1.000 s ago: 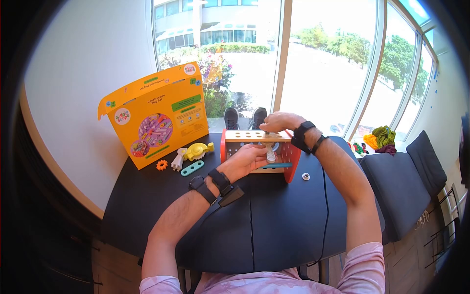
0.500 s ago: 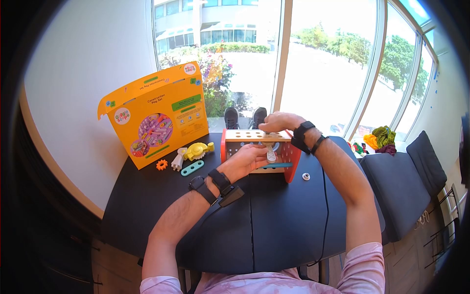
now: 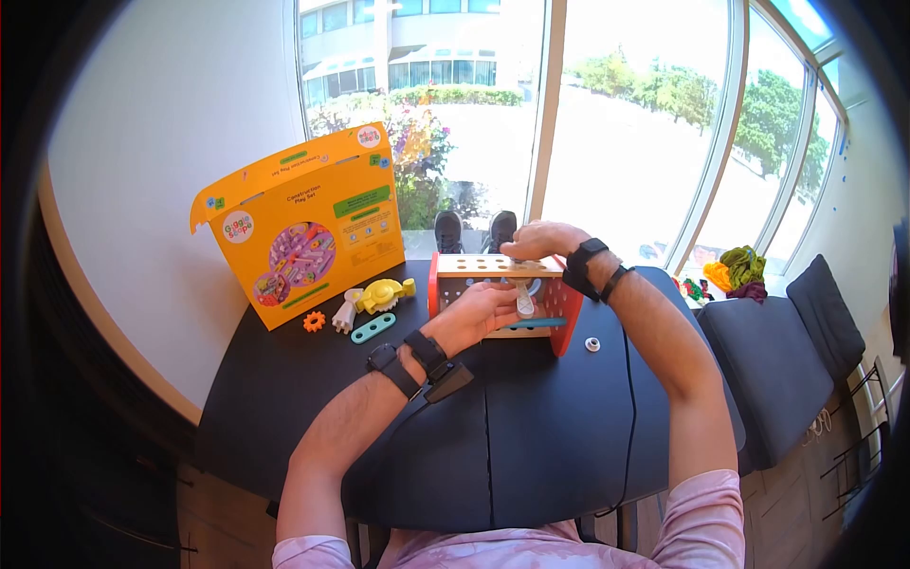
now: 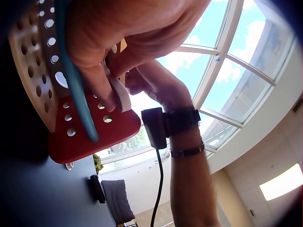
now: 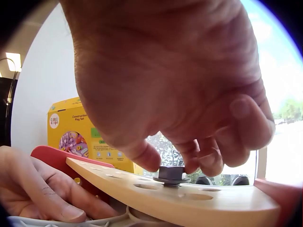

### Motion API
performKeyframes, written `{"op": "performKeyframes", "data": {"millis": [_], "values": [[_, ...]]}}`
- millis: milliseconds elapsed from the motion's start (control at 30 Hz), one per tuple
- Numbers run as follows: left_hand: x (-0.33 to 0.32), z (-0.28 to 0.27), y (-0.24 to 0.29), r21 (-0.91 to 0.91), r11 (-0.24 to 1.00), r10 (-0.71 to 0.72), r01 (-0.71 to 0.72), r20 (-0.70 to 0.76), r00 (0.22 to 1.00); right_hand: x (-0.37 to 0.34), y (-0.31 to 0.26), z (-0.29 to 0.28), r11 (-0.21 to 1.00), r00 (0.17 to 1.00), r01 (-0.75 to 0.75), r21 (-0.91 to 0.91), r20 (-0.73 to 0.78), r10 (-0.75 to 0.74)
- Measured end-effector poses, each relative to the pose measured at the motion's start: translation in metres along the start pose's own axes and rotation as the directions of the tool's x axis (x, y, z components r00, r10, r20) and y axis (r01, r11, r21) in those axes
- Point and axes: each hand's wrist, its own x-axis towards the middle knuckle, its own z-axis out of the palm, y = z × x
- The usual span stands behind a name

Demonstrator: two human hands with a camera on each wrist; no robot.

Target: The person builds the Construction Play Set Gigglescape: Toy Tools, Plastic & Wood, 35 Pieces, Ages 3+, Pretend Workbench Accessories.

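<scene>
A toy workbench [image 3: 488,268] with red perforated sides and a pale wooden top full of holes stands on the dark table. My right hand [image 3: 550,240] reaches over the top, and in the right wrist view its thumb and fingertips pinch the head of a dark grey toy bolt [image 5: 171,175] set in the top board. Below that board, my left hand [image 3: 483,308] grips a light grey elongated toy piece [image 3: 524,302] with a rounded end. In the left wrist view the left fingers curl at this piece [image 4: 122,94], beside the workbench's blue bar [image 4: 80,104].
A yellow construction play set box [image 3: 322,223] stands at the back left. Before it lie an orange gear [image 3: 314,321], a yellow toy piece [image 3: 384,292], a white piece [image 3: 345,315] and a teal strip [image 3: 373,328]. A small white part [image 3: 592,344] lies right of the workbench, near a black cable [image 3: 631,417].
The right fingers have shifted slightly at the bolt head. The left hand keeps its place on the light grey piece, and the workbench stays where it was.
</scene>
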Motion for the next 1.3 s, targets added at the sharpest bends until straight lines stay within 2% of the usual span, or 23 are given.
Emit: {"op": "performKeyframes", "data": {"millis": [100, 200, 300, 400, 500, 600, 800, 900, 1000, 1100, 1200, 1300], "values": [[0.001, 0.0, -0.001, 0.009, 1.0, 0.011, -0.011, -0.011, 1.0, -0.003, -0.008, -0.002, 0.995, 0.996, -0.087, -0.057, -0.001, 0.087], [0.0, 0.001, -0.001, 0.014, 1.0, 0.016, -0.016, -0.023, 1.0, -0.009, -0.011, -0.003, 0.995, 0.994, -0.099, -0.01, -0.039, 0.099], [-0.002, 0.003, 0.0, 0.025, 1.0, 0.009, -0.008, -0.03, 0.999, 0.002, -0.006, 0.0, 0.996, 0.996, -0.085, -0.027, 0.017, 0.086], [-0.002, 0.002, 0.0, 0.033, 0.999, 0.011, -0.01, -0.021, 1.0, -0.013, -0.016, -0.007, 0.992, 0.992, -0.125, -0.034, -0.025, 0.124], [0.0, 0.0, -0.001, 0.041, 0.999, 0.012, -0.012, -0.014, 1.0, 0.009, 0.005, 0.01, 0.999, 0.995, 0.029, -0.03, -0.096, -0.032], [0.0, 0.0, -0.002, 0.042, 0.999, 0.014, -0.013, -0.023, 1.0, -0.003, -0.012, -0.002, 0.992, 0.994, -0.11, -0.067, 0.004, 0.111], [0.0, 0.001, -0.002, 0.022, 1.0, 0.015, -0.014, -0.033, 0.999, -0.005, -0.012, 0.0, 0.993, 0.993, -0.111, -0.026, 0.03, 0.112], [-0.001, 0.002, -0.002, 0.036, 0.999, 0.023, -0.022, -0.031, 0.999, -0.011, -0.013, 0.001, 0.993, 0.992, -0.099, -0.061, -0.081, 0.094], [-0.003, 0.004, 0.0, 0.037, 0.999, 0.019, -0.018, -0.023, 1.0, 0.002, -0.004, 0.002, 0.999, 0.999, -0.029, -0.024, 0.019, 0.029], [-0.003, 0.004, 0.0, 0.037, 0.999, 0.019, -0.018, -0.025, 0.999, 0.001, -0.009, 0.002, 0.993, 0.995, -0.099, -0.07, -0.005, 0.099], [0.0, 0.002, -0.002, 0.034, 0.999, 0.017, -0.016, -0.032, 0.999, -0.012, -0.016, -0.005, 0.991, 0.991, -0.133, -0.028, -0.021, 0.133], [0.0, 0.001, -0.002, 0.037, 0.999, 0.016, -0.014, -0.037, 0.999, 0.006, -0.002, 0.005, 0.999, 0.999, -0.043, 0.004, -0.001, 0.043]]}}
